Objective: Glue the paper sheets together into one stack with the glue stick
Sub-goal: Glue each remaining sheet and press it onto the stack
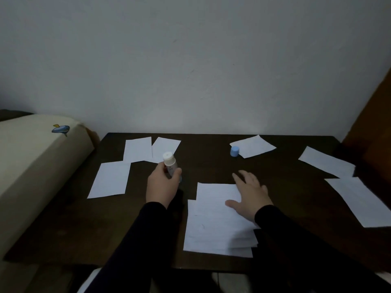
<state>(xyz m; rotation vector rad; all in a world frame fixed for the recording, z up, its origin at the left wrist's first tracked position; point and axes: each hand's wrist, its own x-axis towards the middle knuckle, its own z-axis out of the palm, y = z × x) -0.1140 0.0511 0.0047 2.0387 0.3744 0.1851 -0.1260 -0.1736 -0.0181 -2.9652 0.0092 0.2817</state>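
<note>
My left hand grips the uncapped white glue stick upright, just left of the table's middle. Its blue cap stands apart at the back, touching a loose sheet. A stack of white sheets lies near the front edge, its layers slightly offset. My right hand lies flat with spread fingers on the stack's upper right corner. Single sheets are scattered around: three on the left and two on the right.
The dark wooden table stands against a pale wall. A cream cushion with a small blue print borders the table's left side. A brown panel rises at the right.
</note>
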